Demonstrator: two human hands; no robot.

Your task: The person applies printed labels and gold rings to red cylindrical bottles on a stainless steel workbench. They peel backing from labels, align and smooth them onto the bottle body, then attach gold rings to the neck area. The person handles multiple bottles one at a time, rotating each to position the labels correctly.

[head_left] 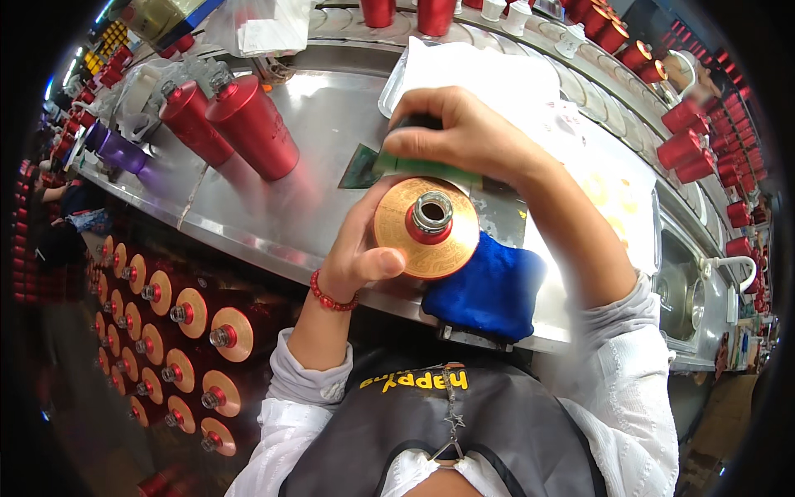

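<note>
My left hand is wrapped round a bottle with a gold shoulder, a red collar and an uncapped clear glass neck. Its mouth points up toward me. Above it, my right hand is closed on a dark handle with a flat green edge, which looks like a scraper. That edge sits right at the bottle's far side; whether they touch I cannot tell. A blue cloth pad lies just right of the bottle. Left of the scraper is a dark green flat piece on the metal table.
Two red bottles stand on the metal table at the left. White sheets in a tray spread at the back and right. Several gold-topped bottles are racked at lower left. A curved conveyor carries red bottles behind.
</note>
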